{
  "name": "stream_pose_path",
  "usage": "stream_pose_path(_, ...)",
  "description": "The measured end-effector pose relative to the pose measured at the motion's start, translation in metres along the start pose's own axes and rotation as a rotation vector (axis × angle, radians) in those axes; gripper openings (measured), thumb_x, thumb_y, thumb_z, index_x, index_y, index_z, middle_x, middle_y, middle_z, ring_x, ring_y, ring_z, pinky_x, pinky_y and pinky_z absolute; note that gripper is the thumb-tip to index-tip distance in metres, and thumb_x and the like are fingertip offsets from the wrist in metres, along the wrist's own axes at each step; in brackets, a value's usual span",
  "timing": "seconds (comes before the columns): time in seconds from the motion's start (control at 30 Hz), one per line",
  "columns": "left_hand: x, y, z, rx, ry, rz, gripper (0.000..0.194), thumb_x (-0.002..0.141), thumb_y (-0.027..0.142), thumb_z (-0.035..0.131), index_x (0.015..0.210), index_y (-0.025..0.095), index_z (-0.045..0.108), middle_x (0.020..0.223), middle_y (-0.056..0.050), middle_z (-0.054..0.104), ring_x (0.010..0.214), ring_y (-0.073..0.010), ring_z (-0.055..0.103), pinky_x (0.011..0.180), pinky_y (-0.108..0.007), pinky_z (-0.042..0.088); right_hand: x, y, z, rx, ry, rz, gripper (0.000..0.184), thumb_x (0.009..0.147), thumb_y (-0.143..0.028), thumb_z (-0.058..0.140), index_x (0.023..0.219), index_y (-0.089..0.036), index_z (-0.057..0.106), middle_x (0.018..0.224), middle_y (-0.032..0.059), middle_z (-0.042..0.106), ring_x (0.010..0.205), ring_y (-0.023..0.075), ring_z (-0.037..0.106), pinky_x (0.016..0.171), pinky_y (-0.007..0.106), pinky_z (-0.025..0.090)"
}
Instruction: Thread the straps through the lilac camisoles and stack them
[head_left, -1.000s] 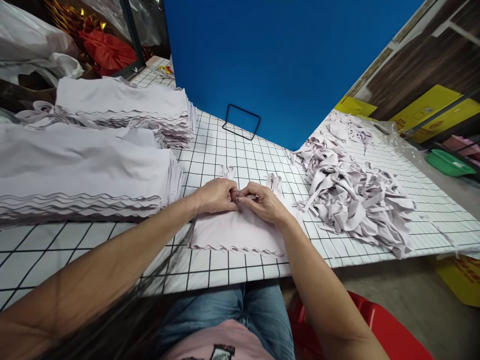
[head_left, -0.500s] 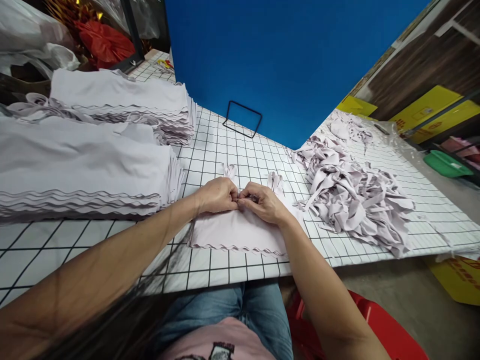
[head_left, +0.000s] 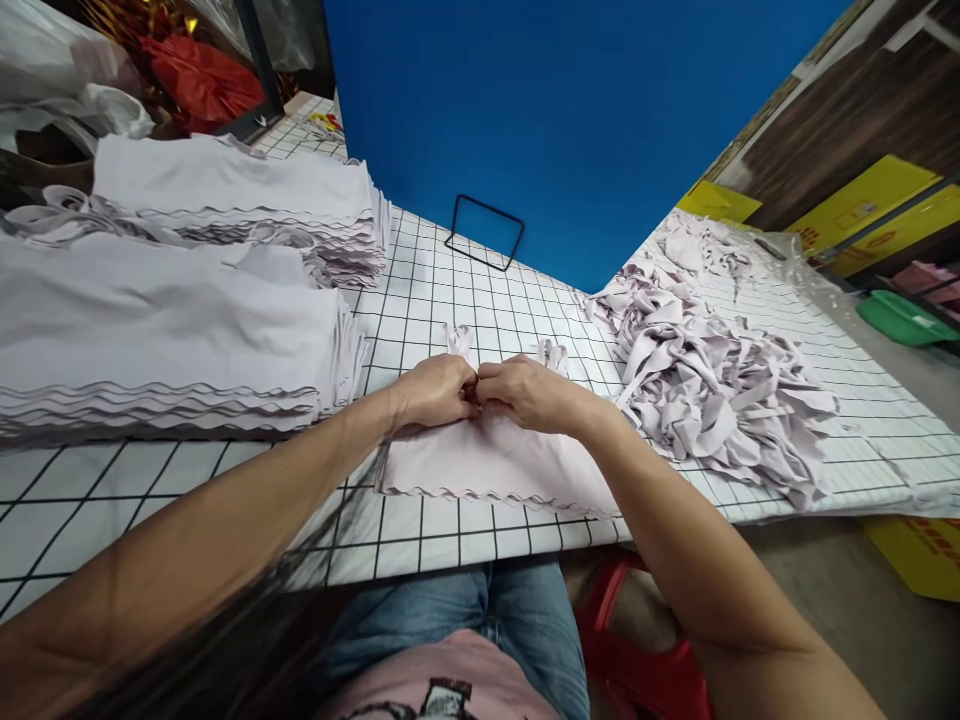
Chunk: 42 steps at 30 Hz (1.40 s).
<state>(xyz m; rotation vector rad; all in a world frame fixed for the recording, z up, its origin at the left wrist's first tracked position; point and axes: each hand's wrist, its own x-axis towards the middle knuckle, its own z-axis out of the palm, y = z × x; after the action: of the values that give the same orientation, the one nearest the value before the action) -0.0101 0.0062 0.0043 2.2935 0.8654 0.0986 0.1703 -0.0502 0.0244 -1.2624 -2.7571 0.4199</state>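
Note:
A pale lilac fabric piece (head_left: 487, 465) with a scalloped near edge lies flat on the gridded table (head_left: 465, 300) in front of me. My left hand (head_left: 435, 390) and my right hand (head_left: 529, 392) meet at its far edge, fingers curled and pinched on the cloth between its two straps. Both hands touch each other at the fingertips. What the fingertips pinch is hidden.
Two tall stacks of folded lilac pieces (head_left: 172, 340) fill the left of the table. A loose heap of lilac strips and scraps (head_left: 712, 390) lies at the right. A black wire stand (head_left: 484, 232) sits by the blue wall. A red stool (head_left: 645, 660) is below.
My right elbow has swung outward and the right hand has turned more over the cloth's top edge. The left hand stays in place.

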Motion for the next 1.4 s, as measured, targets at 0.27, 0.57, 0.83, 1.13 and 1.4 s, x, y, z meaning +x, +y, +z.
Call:
stream_pose_path(0.27,0.002,-0.003,-0.002,-0.028,-0.007,-0.003,0.018,0.071,0.036,0.067,0.072,0.018,0.069,0.067,0.0,0.066,0.061,-0.0141,0.057,0.055,-0.024,0.036,0.017,0.015,-0.023,-0.207,0.064,0.09,0.016,0.086,-0.012,0.06,0.072,-0.019,0.063,0.072,0.0003,0.055,0.063,0.0115,0.044,0.081,0.041,0.032)
stream_pose_path(0.57,-0.066,0.017,0.014,0.462,0.439,-0.207,0.036,0.088,0.034,0.053,0.116,0.012,0.057,0.116,-0.017,0.059,0.108,-0.0319,0.054,0.088,-0.038,0.043,-0.106,-0.013,-0.009,-0.113,0.636,0.857,0.032,0.09,-0.05,0.054,0.098,-0.019,0.057,0.096,0.0133,0.06,0.087,0.0291,0.058,0.073,0.043,0.044)
stream_pose_path(0.83,-0.09,0.035,0.032,0.234,0.256,-0.641,0.044,0.085,0.04,0.061,0.119,0.012,0.06,0.119,-0.023,0.061,0.11,-0.0344,0.06,0.084,-0.038,0.047,-0.18,-0.02,0.077,0.202,0.314,1.35,0.046,0.075,-0.068,0.055,0.085,-0.022,0.053,0.092,0.0129,0.068,0.083,0.0316,0.066,0.068,0.04,0.049)
stream_pose_path(1.13,-0.089,0.045,0.031,0.038,0.297,-0.672,0.04,0.077,0.025,0.063,0.115,0.012,0.062,0.114,-0.021,0.068,0.11,-0.0349,0.064,0.084,-0.039,0.05,-0.149,-0.025,0.06,0.189,0.251,1.27,0.036,0.073,-0.062,0.057,0.064,-0.027,0.055,0.066,0.0112,0.063,0.071,0.0345,0.069,0.057,0.042,0.049)
stream_pose_path(1.4,-0.095,0.036,0.026,-0.234,0.292,-0.667,0.035,0.068,0.022,0.071,0.102,0.012,0.066,0.114,-0.022,0.068,0.11,-0.0368,0.064,0.086,-0.039,0.051,-0.133,-0.033,0.05,0.282,0.213,1.206,0.035,0.075,-0.049,0.063,0.055,-0.024,0.049,0.073,0.0187,0.068,0.081,0.0349,0.071,0.073,0.039,0.053)
